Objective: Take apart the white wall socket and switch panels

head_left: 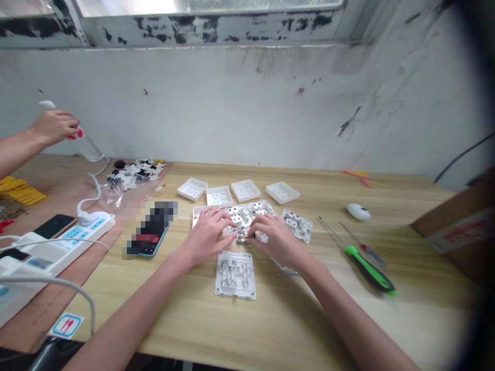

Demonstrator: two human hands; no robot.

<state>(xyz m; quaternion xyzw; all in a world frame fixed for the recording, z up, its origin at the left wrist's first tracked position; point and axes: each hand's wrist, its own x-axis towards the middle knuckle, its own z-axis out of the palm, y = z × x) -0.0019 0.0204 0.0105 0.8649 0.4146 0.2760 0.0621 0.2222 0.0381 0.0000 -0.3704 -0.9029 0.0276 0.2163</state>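
Observation:
My left hand point(211, 233) and my right hand point(275, 238) meet at the middle of the table, fingers curled in a pinch. Between their fingertips sits a small white socket part with metal pieces point(242, 236), gripped from both sides. Right behind it lie several white socket back panels with metal contacts point(253, 207). Nearer me, a square socket panel point(235, 275) rests with its inner side up. Another panel point(297, 225) lies right of my right hand, and one more is partly hidden under my right wrist. A white socket cover point(198, 212) is partly covered by my left hand.
Several white socket covers point(245, 190) lie farther back. At right are a green-black screwdriver point(369, 269), a smaller screwdriver point(371, 252), a white oval object point(358, 212) and a cardboard box point(456, 226). Leftward are phones, a power strip point(93, 226) and another person's hand point(56, 126) holding a bottle.

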